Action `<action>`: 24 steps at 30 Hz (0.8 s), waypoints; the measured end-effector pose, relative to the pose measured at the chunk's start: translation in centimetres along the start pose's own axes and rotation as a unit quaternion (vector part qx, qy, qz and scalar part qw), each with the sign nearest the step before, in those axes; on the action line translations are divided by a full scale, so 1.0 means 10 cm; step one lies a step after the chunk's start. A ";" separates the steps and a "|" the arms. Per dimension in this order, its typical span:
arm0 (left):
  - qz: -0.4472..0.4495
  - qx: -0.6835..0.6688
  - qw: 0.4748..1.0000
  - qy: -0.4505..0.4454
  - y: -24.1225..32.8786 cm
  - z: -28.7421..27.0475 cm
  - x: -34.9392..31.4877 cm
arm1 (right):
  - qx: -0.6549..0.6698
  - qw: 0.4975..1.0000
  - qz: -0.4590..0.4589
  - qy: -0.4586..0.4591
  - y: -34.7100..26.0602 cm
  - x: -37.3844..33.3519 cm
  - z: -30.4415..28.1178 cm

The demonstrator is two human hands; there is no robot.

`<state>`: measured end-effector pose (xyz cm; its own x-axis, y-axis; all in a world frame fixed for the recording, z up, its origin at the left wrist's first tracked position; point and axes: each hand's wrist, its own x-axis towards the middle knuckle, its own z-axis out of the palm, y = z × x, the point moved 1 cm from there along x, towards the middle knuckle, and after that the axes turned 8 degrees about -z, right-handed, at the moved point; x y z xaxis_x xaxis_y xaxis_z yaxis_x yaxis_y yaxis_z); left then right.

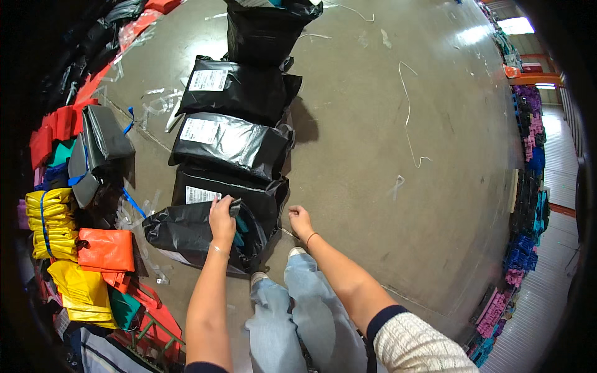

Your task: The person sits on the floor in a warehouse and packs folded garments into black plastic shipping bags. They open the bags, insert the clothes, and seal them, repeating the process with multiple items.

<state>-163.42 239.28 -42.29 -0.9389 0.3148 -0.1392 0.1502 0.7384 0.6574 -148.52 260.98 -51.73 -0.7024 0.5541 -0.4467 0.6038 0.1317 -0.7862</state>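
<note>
Nearest my feet lies a black plastic mailing bag (183, 227) with its mouth facing right. Something teal (240, 233) shows inside it. My left hand (222, 219) is closed on the upper rim of that bag, fingers bent over the edge. To the right of the bag, apart from it, my right hand (301, 222) has its fingers curled in, and nothing shows in them. Directly behind the bag is a black parcel (242, 189) with a white label, partly covered by it.
Beyond stand more black parcels, one shiny (242, 146), one matte (255, 90), and an upright open-topped bag (264, 34). Left are folded yellow sheets (56, 227), orange sheets (106, 250) and a grey bundle (109, 133). A white string (407, 112) lies on the concrete floor (360, 174).
</note>
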 end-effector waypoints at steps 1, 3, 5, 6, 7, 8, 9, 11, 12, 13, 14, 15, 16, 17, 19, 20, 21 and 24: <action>-0.008 -0.051 0.999 0.006 0.02 -0.11 -0.12 | -0.032 0.999 0.014 0.003 0.10 0.16 0.08; 0.026 -0.079 0.996 0.022 0.09 -0.41 -0.38 | -0.073 0.995 0.062 -0.013 0.27 0.44 0.21; 0.051 -0.071 0.996 0.016 0.13 -0.72 -0.64 | -0.031 0.991 0.132 0.020 0.43 0.72 0.34; 0.027 -0.085 0.996 0.003 0.16 -0.87 -0.77 | 0.084 0.986 0.139 0.035 0.48 0.81 0.37; 0.041 -0.092 0.995 0.015 0.18 -0.99 -0.90 | 0.118 0.983 0.133 0.047 0.55 0.90 0.40; 0.032 -0.099 0.994 0.017 0.20 -1.09 -1.01 | 0.137 0.977 0.148 0.069 0.59 0.99 0.44; 0.030 -0.096 0.995 0.021 0.21 -1.20 -1.12 | 0.199 0.965 0.169 0.023 0.62 1.02 0.41; 0.006 -0.097 0.995 0.037 0.23 -1.34 -1.31 | 0.232 0.962 0.141 -0.037 0.58 1.01 0.43; -0.011 -0.113 0.992 0.054 0.24 -1.38 -1.40 | 0.171 0.975 0.145 0.003 0.52 0.97 0.43; -0.027 -0.123 0.991 0.052 0.24 -1.42 -1.49 | 0.155 0.985 0.072 0.030 0.42 0.90 0.42; -0.046 -0.147 0.987 0.054 0.25 -1.47 -1.58 | 0.027 0.998 0.004 0.057 0.27 0.78 0.41; -0.056 -0.140 0.987 0.048 0.27 -1.49 -1.64 | -0.027 0.991 -0.117 0.066 0.06 0.65 0.38; -0.061 -0.150 0.986 0.045 0.29 -1.52 -1.69 | -0.094 0.979 -0.167 0.071 -0.17 0.52 0.34; -0.071 -0.144 0.986 0.043 0.33 -1.53 -1.73 | -0.113 0.971 -0.191 0.093 -0.42 0.37 0.31; -0.102 -0.182 0.977 0.051 0.40 -1.60 -1.78 | -0.062 0.957 -0.272 0.079 -1.00 0.07 0.21; -0.124 -0.209 0.969 0.054 0.44 -1.62 -1.78 | -0.040 0.950 -0.302 0.072 -1.30 -0.09 0.16; -0.133 -0.225 0.964 0.049 0.48 -1.66 -1.78 | -0.038 0.952 -0.303 0.009 -1.61 -0.25 0.08; -0.177 -0.250 0.952 0.020 0.57 -1.72 -1.72 | -0.050 0.908 -0.412 -0.053 -2.50 -0.59 0.14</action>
<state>-151.69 227.82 -23.44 -0.9157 0.0695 -0.3957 -0.3342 0.4147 0.8464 -159.96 253.28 -30.06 -0.9607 0.1523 0.2320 -0.1150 0.5423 -0.8323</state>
